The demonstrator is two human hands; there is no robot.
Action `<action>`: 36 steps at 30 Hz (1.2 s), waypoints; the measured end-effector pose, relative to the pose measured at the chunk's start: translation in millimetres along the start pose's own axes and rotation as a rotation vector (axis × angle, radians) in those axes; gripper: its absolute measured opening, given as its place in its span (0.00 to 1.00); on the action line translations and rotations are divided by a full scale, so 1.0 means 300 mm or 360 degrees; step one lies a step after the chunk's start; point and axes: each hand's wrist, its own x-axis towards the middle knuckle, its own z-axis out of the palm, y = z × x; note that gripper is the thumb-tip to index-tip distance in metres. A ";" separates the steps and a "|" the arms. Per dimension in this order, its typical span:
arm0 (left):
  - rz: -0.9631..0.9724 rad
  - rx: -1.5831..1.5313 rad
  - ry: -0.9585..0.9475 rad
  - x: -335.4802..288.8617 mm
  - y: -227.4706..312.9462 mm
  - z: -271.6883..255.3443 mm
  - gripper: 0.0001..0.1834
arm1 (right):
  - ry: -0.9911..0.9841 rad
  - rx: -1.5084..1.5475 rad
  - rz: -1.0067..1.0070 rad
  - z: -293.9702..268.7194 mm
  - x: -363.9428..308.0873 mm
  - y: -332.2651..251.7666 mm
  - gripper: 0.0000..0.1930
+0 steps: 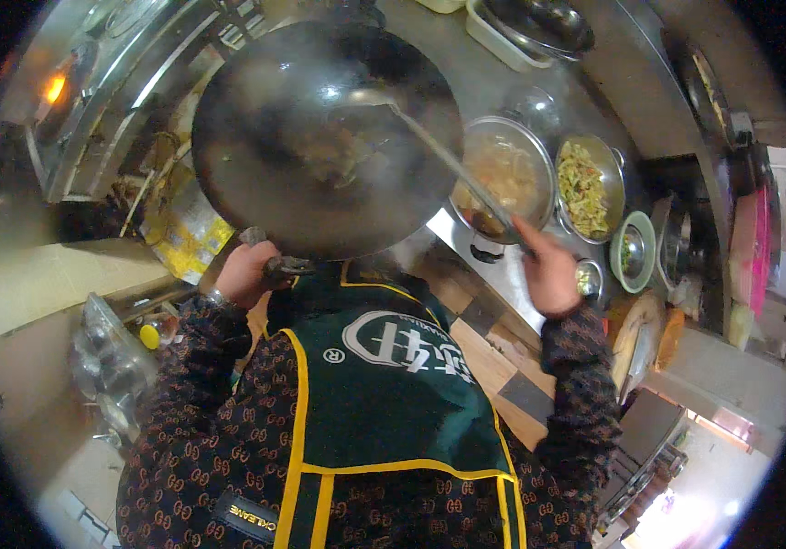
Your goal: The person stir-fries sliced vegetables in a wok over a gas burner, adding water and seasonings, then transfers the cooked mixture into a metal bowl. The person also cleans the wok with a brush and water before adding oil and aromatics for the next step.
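Note:
A large dark wok [255, 183] fills the upper middle of the head view, with steam over it and some food [342, 165] at its bottom. My left hand [244, 273] is closed at the near rim, round the wok's handle, with a dark cloth [287, 266] bunched beside the fingers. Gripped in my right hand [553, 274] is the long shaft of a ladle [457, 169]. It slants up to the left over the wok's rim, and its bowl lies inside the wok, partly blurred by steam.
Right of the wok stand a steel pot of pale broth [503, 165], a bowl of cut vegetables [585, 188] and a light green bowl [633, 252]. A white tub [507, 41] stands at the back. Flame [55, 88] shows far left. Steel containers [111, 357] sit lower left.

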 end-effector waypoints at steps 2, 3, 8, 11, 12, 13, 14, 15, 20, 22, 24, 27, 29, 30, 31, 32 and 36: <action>0.0181 0.0188 0.0075 0.003 -0.011 0.014 0.18 | 0.0002 0.0204 -0.0139 0.164 0.081 -0.093 0.33; 0.0232 0.0037 0.0064 0.003 -0.019 0.020 0.18 | -0.0153 0.0124 -0.0094 0.217 0.106 -0.113 0.33; 0.0106 0.0226 -0.0004 -0.005 -0.050 0.037 0.19 | -0.0224 -0.0169 -0.0368 0.115 0.032 0.059 0.32; 0.0148 0.0231 0.0061 -0.009 -0.057 0.039 0.19 | -0.0202 -0.0566 -0.0491 -0.037 -0.039 0.219 0.32; 0.0043 0.0235 0.0000 -0.013 -0.058 0.039 0.18 | -0.0156 -0.0590 -0.0462 -0.089 -0.080 0.252 0.31; 0.0093 0.0153 0.0031 -0.011 -0.062 0.038 0.18 | -0.0124 -0.0613 -0.0420 -0.135 -0.111 0.277 0.32; 0.0125 0.0198 0.0036 -0.010 -0.067 0.035 0.18 | -0.0062 -0.0714 -0.0383 -0.174 -0.143 0.291 0.33; 0.0157 0.0273 0.0013 -0.007 -0.074 0.034 0.18 | -0.0016 -0.0856 -0.0364 -0.213 -0.172 0.300 0.33; -0.0020 0.0049 -0.0082 0.000 -0.139 0.013 0.18 | 0.0093 -0.1014 -0.0233 -0.412 -0.264 0.317 0.35; -0.0049 0.0050 -0.0089 0.006 -0.172 0.008 0.18 | 0.0171 -0.1075 -0.0188 -0.469 -0.298 0.310 0.33; -0.0041 0.0049 -0.0073 0.016 -0.200 0.003 0.19 | 0.0225 -0.1116 -0.0138 -0.508 -0.327 0.301 0.31; -0.0321 -0.0847 -0.0066 0.037 -0.224 -0.014 0.19 | 0.0259 -0.1046 -0.0111 -0.486 -0.324 0.278 0.29; -0.0160 -0.0608 -0.0089 0.038 -0.226 -0.039 0.18 | 0.0283 -0.0774 -0.0097 -0.403 -0.260 0.250 0.28; -0.0070 -0.0443 -0.0094 0.036 -0.224 -0.053 0.17 | 0.0235 -0.0708 -0.0116 -0.343 -0.201 0.237 0.28; 0.0040 -0.0186 -0.0103 0.034 -0.221 -0.062 0.17 | 0.0181 -0.0588 -0.0111 -0.269 -0.144 0.210 0.28; 0.0118 0.0181 -0.0134 0.034 -0.218 -0.068 0.16 | 0.0140 -0.0530 -0.0110 -0.176 -0.075 0.177 0.28; -0.0047 -0.0278 -0.0139 0.039 -0.220 -0.055 0.09 | -0.0006 -0.0212 -0.0123 0.173 0.170 0.027 0.34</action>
